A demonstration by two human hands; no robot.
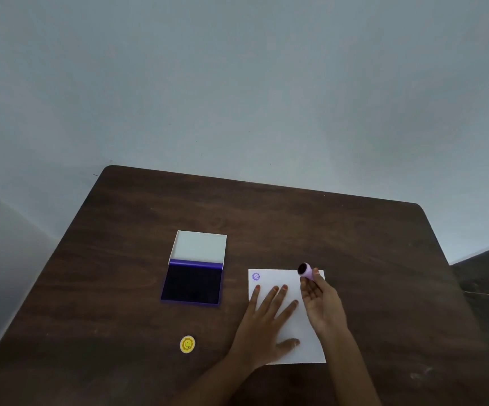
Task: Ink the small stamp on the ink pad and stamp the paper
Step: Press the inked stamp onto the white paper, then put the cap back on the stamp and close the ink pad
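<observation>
Head view. A dark wooden table (354,244) is seen against a pale wall. An ink pad (192,284), lid folded back, is placed left of centre. A white paper (284,281) lies to its right, well apart, with one purple imprint (256,276) at its far left corner. The left hand (262,326) is pressed flat on the paper, fingers spread. The small stamp (306,271) is pinched in the right hand (322,306), raised over the paper's far right corner, inked face tilted away. A yellow disc (187,344) lies near the front edge.
</observation>
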